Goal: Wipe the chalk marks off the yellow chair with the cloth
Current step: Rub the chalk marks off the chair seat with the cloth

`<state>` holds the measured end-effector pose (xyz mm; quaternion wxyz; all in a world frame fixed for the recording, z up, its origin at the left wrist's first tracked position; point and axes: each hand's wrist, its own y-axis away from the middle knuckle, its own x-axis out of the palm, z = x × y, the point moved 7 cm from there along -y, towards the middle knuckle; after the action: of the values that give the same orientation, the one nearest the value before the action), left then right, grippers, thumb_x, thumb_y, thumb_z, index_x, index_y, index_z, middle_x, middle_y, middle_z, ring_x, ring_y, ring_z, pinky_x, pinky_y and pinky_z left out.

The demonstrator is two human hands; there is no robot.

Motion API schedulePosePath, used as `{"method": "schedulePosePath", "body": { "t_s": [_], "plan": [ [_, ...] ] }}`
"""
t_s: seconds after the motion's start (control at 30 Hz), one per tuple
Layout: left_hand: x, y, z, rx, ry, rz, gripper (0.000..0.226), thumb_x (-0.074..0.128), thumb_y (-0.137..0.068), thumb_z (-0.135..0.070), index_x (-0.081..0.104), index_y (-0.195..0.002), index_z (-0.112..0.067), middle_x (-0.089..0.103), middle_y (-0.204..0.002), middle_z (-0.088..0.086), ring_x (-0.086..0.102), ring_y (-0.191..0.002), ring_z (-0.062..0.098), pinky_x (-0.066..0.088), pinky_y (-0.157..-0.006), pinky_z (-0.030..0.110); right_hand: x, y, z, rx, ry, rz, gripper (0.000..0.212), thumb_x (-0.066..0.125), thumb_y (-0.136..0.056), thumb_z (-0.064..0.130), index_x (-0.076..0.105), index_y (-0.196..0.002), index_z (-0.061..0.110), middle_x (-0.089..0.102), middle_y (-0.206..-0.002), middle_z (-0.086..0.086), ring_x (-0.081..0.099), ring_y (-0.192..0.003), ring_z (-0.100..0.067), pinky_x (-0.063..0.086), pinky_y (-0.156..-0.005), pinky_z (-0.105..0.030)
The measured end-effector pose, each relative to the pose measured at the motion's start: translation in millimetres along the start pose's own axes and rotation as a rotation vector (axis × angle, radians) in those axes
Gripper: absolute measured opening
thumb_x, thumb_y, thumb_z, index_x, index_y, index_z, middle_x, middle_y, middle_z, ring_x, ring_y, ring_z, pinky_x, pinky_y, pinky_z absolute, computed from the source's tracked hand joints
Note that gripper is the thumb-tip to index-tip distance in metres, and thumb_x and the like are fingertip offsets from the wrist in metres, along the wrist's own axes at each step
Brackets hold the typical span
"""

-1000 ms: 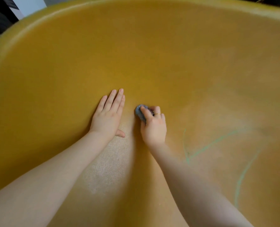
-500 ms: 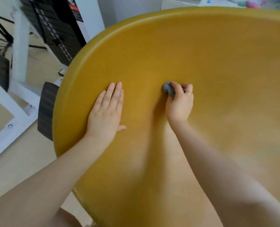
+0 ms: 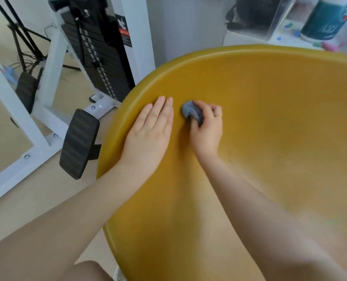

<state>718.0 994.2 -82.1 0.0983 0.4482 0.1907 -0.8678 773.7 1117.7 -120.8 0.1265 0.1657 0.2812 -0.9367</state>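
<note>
1. Hands rest side by side on the inner surface of a yellow chair (image 3: 259,122), a wide curved shell that fills the right and lower part of the view.
2. Left hand (image 3: 148,134) lies flat on the shell near its left rim, fingers straight and pressed together, holding nothing.
3. Right hand (image 3: 206,128) is curled around a small grey-blue cloth (image 3: 190,112), bunched into a wad and pressed against the shell; the wad pokes out towards the left hand's fingertips, just beside them.
4. No clear chalk line shows near the cloth. Only a faint, blurred greenish trace appears low on the right, well apart from it.
5. Judging from this, remaining marks lie to the right of the cloth and closer to the person, on the right arm's side.
6. White exercise equipment stands on the floor to the left.
</note>
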Motion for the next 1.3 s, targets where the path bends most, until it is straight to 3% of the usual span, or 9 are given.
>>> {"method": "schedulePosePath", "body": {
  "t_s": [0.13, 0.23, 0.3, 0.47, 0.7, 0.83, 0.97, 1.1, 1.3],
  "plan": [
    [-10.3, -15.2, 33.2, -0.058, -0.018, -0.077, 0.102, 0.075, -0.065, -0.046, 0.027, -0.145, -0.006, 0.025, -0.152, 0.016, 0.028, -0.138, 0.035, 0.016, -0.113, 0.046, -15.4, -39.2, -4.9, 0.133, -0.033, -0.133, 0.035, 0.054, -0.079, -0.002, 0.061, -0.111, 0.01, 0.051, -0.113, -0.013, 0.056, -0.094, -0.025, 0.039, -0.078, -0.021],
    [-16.1, -27.1, 40.2, -0.114, 0.177, -0.128, 0.082, 0.069, -0.076, -0.037, 0.032, -0.142, -0.005, 0.035, -0.145, 0.023, 0.046, -0.124, 0.04, 0.041, -0.1, 0.046, -8.3, -26.3, 3.5, 0.239, -0.094, -0.193, 0.034, 0.055, -0.083, 0.0, 0.058, -0.116, 0.006, 0.048, -0.114, -0.016, 0.052, -0.091, -0.017, 0.032, -0.074, -0.012],
    [-18.4, -33.3, 44.2, -0.17, 0.325, -0.171, 0.059, 0.051, -0.087, -0.026, 0.037, -0.139, -0.001, 0.046, -0.137, 0.023, 0.055, -0.111, 0.037, 0.049, -0.087, 0.043, 10.3, 2.5, 31.0, 0.129, -0.147, -0.114, 0.035, 0.054, -0.08, -0.001, 0.058, -0.114, 0.002, 0.048, -0.106, -0.019, 0.047, -0.086, -0.01, 0.033, -0.073, -0.009],
    [-12.9, -31.8, 43.9, -0.183, 0.36, -0.226, 0.055, 0.034, -0.087, -0.015, 0.036, -0.14, -0.001, 0.047, -0.136, 0.019, 0.056, -0.106, 0.034, 0.049, -0.08, 0.041, 27.1, 27.6, 56.4, -0.12, -0.173, 0.169, 0.04, 0.044, -0.076, 0.012, 0.061, -0.113, 0.006, 0.049, -0.102, -0.016, 0.05, -0.086, -0.015, 0.045, -0.075, -0.025],
    [-9.2, -35.4, 49.9, -0.239, 0.388, -0.219, 0.06, 0.069, -0.083, -0.019, 0.043, -0.137, -0.009, 0.052, -0.13, 0.017, 0.061, -0.081, 0.035, 0.051, -0.067, 0.041, -25.9, -67.6, 25.1, 0.007, -0.056, -0.151, 0.034, 0.056, -0.079, -0.002, 0.059, -0.112, 0.006, 0.05, -0.109, -0.015, 0.048, -0.086, -0.011, 0.03, -0.077, 0.003],
    [-8.3, -33.6, 47.9, -0.246, 0.337, -0.214, 0.056, 0.065, -0.085, -0.025, 0.046, -0.136, -0.009, 0.055, -0.125, 0.02, 0.061, -0.079, 0.035, 0.051, -0.065, 0.04, -19.0, -56.5, 29.1, 0.112, -0.058, -0.23, 0.028, 0.055, -0.081, -0.001, 0.058, -0.109, 0.004, 0.049, -0.111, -0.015, 0.056, -0.087, -0.023, 0.036, -0.071, -0.013],
    [-4.7, -32.2, 47.0, -0.254, 0.291, -0.255, 0.057, 0.066, -0.086, -0.022, 0.043, -0.137, -0.01, 0.053, -0.127, 0.018, 0.06, -0.08, 0.035, 0.049, -0.067, 0.039, 15.8, -7.5, 52.7, -0.116, -0.023, -0.039, 0.03, 0.05, -0.078, 0.009, 0.062, -0.106, 0.005, 0.051, -0.102, -0.02, 0.057, -0.081, -0.034, 0.048, -0.07, -0.034],
    [-4.9, -32.2, 44.1, -0.243, 0.247, -0.264, 0.059, 0.065, -0.086, -0.02, 0.04, -0.139, -0.011, 0.052, -0.129, 0.017, 0.06, -0.083, 0.032, 0.049, -0.069, 0.038, 9.9, -12.4, 52.0, -0.302, 0.084, 0.11, 0.035, 0.047, -0.074, 0.017, 0.066, -0.103, 0.009, 0.054, -0.1, -0.021, 0.058, -0.082, -0.036, 0.049, -0.064, -0.033],
    [-9.8, -34.6, 29.9, -0.174, 0.195, -0.243, 0.082, 0.056, -0.083, -0.046, 0.028, -0.143, 0.001, 0.036, -0.144, 0.024, 0.045, -0.125, 0.039, 0.038, -0.103, 0.043, -56.6, -88.8, 12.3, -0.128, 0.171, -0.23, 0.029, 0.056, -0.074, 0.006, 0.065, -0.102, 0.009, 0.054, -0.104, -0.018, 0.057, -0.083, -0.029, 0.05, -0.066, -0.038]
  ]
}}
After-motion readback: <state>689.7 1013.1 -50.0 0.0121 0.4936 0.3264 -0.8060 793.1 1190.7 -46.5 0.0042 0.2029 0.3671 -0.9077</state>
